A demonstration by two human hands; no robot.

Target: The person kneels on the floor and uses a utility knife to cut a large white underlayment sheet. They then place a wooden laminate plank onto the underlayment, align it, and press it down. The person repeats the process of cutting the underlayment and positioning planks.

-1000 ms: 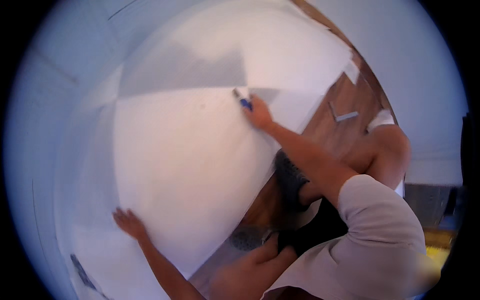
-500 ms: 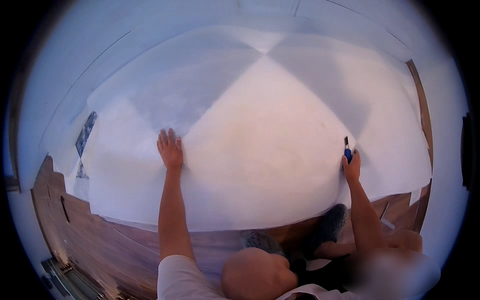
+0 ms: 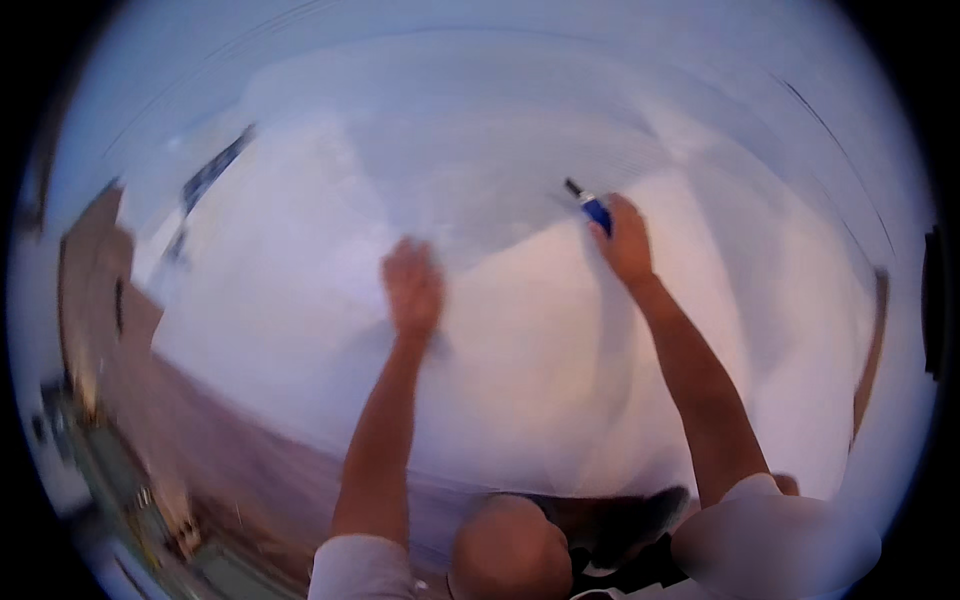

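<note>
White sheeting [image 3: 520,350] covers most of the work area; the right hand [image 3: 630,248] grips the blue-handled tool [image 3: 597,212] above its upper-right part, while blur prevents telling whether the left hand [image 3: 413,290] is spread or closed. Brown flooring [image 3: 180,390] borders the lower left; a bent knee [image 3: 510,550] and dark shoe [image 3: 640,520] obstruct the near edge.

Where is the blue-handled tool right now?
In the head view, right of centre: the blue-handled tool is in the right hand, over the white sheet.
</note>
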